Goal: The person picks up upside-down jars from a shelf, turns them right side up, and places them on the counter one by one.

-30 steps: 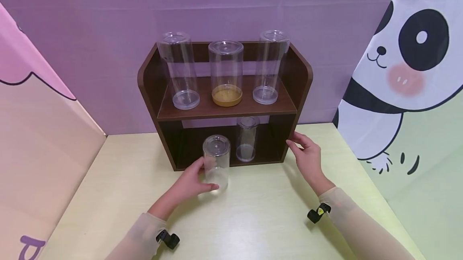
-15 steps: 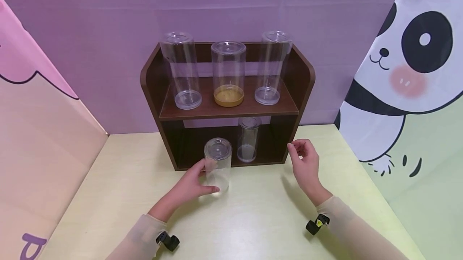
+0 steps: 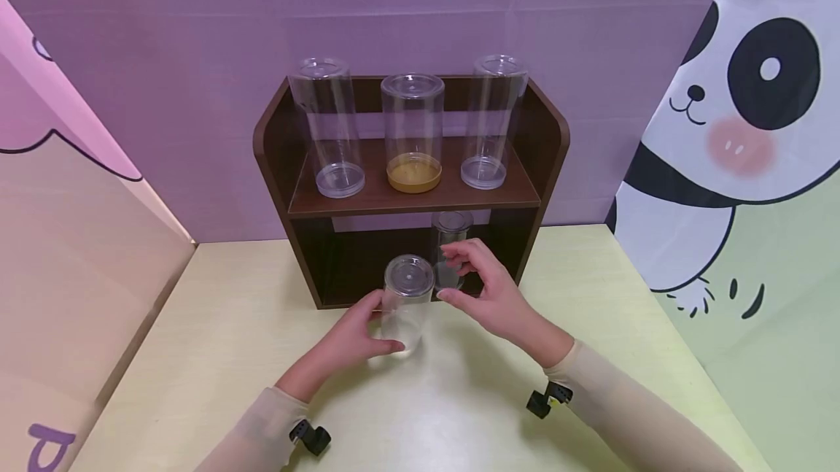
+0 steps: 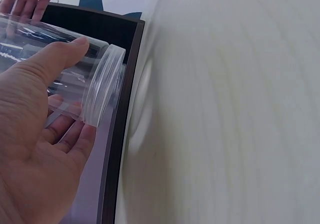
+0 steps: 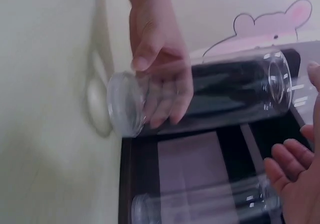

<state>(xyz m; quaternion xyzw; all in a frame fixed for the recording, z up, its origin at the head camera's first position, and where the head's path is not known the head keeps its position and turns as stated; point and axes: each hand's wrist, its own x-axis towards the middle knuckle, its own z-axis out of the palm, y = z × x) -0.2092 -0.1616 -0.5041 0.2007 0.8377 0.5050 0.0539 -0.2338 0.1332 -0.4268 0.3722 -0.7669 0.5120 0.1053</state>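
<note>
Long sleeves, lt beige — sm blk cam ea side, R w/ yellow mark.

Right hand masks part of the small jar at the head view's centre, with the panda cropped upper right and both sleeves cut by the bottom edge. The left wrist view's left edge trims the large jar, its outline blurred in the right wrist view.
</note>
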